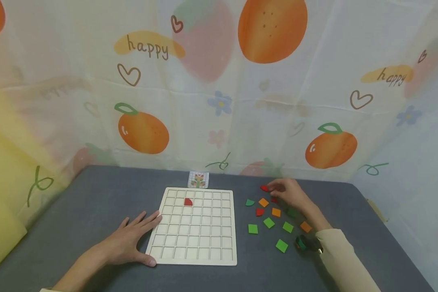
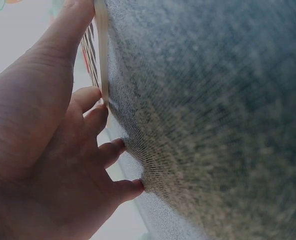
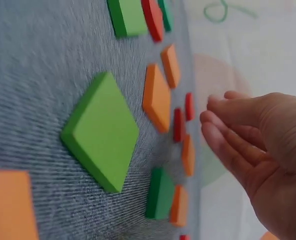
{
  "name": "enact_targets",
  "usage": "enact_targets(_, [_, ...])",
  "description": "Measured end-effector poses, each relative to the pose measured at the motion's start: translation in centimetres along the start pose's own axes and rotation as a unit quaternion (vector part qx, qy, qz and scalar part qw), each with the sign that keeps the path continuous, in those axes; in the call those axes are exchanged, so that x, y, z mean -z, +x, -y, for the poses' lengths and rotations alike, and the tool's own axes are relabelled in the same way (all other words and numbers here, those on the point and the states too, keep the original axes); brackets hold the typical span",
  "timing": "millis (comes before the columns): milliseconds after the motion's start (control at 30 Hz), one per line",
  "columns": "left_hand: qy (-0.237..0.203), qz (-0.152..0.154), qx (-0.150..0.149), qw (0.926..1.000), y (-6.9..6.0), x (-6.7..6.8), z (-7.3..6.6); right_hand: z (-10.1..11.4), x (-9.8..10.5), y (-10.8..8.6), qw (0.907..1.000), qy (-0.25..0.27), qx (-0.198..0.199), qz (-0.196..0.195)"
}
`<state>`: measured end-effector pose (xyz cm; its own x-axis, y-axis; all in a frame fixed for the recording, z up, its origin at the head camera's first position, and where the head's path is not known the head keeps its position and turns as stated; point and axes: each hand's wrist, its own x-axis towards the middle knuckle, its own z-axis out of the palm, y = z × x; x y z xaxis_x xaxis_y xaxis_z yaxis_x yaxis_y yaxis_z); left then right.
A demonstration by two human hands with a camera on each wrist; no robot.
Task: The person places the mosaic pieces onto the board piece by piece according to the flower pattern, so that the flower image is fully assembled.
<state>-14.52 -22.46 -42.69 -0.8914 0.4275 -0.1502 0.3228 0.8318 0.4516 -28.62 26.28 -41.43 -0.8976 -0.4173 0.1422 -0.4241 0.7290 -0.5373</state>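
My left hand (image 1: 125, 242) lies with fingers spread along the left side of a pale gridded board (image 1: 204, 242); the thumb touches its near-left corner. In the left wrist view, the hand (image 2: 62, 150) has thumb and some fingertips against the board's edge (image 2: 103, 50). One red rounded piece (image 1: 187, 202) sits in an upper cell. My right hand (image 1: 292, 195) is over the far side of the loose pieces, fingertips beside a red piece (image 1: 264, 188). In the right wrist view, the hand (image 3: 268, 135) has loosely bent fingers and nothing visible between them.
Right of the board lie several loose green, orange and red pieces, among them a green square (image 1: 253, 229) and an orange square (image 1: 276, 212). A small patterned card (image 1: 198, 179) lies behind the board. A printed cloth (image 1: 219, 134) hangs behind the dark table (image 1: 106, 194).
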Motion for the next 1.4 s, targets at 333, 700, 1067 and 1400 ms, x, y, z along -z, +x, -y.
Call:
enact_targets(333, [-0.01, 0.005, 0.001, 0.9999, -0.1, 0.0, 0.1, 0.9, 0.5, -1.0, 0.9991, -0.029, 0.015, 0.026])
enact_targets(700, [-0.001, -0.004, -0.002, 1.0, 0.0, 0.0, 0.0, 0.5, 0.5, -1.3, 0.9977, -0.038, -0.002, 0.057])
enact_targets(1067, [0.004, 0.001, 0.008, 1.0, 0.0, 0.0, -0.1, 1.1, 0.8, -0.9, 0.9975, -0.033, -0.009, 0.062])
enact_targets(1400, [0.004, 0.001, 0.008, 1.0, 0.0, -0.2, 0.1, 2.2, 0.8, -0.4, 0.9978, -0.028, 0.021, 0.057])
